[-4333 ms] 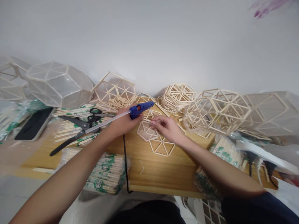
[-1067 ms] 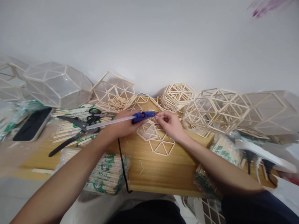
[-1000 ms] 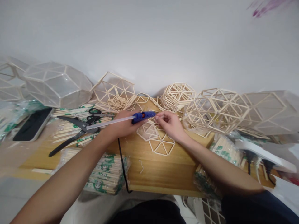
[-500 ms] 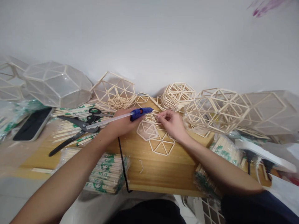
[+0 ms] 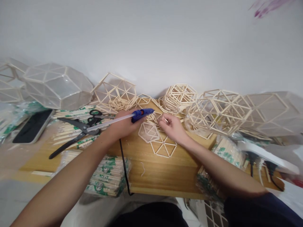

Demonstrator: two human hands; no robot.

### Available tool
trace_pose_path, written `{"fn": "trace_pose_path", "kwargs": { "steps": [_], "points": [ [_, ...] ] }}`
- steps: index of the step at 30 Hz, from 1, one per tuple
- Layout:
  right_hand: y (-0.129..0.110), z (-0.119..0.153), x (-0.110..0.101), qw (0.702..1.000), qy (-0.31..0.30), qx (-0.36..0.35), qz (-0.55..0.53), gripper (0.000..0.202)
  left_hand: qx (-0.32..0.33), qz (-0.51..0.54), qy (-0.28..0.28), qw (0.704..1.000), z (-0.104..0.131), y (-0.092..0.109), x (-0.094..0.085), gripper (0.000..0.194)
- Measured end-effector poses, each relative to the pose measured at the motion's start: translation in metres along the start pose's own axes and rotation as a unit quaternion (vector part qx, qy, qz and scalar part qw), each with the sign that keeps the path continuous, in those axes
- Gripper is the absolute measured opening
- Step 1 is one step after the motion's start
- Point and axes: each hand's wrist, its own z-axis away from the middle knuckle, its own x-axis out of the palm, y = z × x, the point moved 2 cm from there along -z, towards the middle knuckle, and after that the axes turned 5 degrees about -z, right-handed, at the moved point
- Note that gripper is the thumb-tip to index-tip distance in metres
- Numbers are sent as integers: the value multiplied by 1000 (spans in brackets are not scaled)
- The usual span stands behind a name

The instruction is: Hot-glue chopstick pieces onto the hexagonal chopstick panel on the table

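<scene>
My left hand is wrapped around a blue hot glue gun, its nozzle pointing right. A long translucent glue stick sticks out of its back end. Close to the nozzle, my right hand has thumb and fingers pinched together; what sits between the fingertips is too small to make out. Short wooden sticks lie between the two hands. Below them on the wooden table are a film-covered stick frame and a bare hexagonal stick frame with spokes.
At the back stand a film-covered polyhedron, a stack of stick frames and an open stick polyhedron. Black shears, a phone and bagged chopsticks lie left. A power strip sits right; a black cord crosses the table.
My right hand has shifted slightly, its fingers curling tighter near the nozzle. My left hand and the glue gun have hardly moved.
</scene>
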Motion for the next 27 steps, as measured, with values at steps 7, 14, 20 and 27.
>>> {"fn": "trace_pose_path", "kwargs": {
  "steps": [7,14,20,27],
  "points": [
    [3,-2,1,999,28,25,-3,44,-20,-17,-9,1000,0,3,-2,36],
    [7,-5,-3,997,25,44,-63,35,-20,-25,-14,999,0,2,-1,38],
    [15,-7,0,998,13,38,-55,26,-14,-14,-13,1000,0,2,-1,37],
    [14,-4,1,989,40,32,-137,34,-6,-10,-13,1000,1,5,-2,38]
  ]
}}
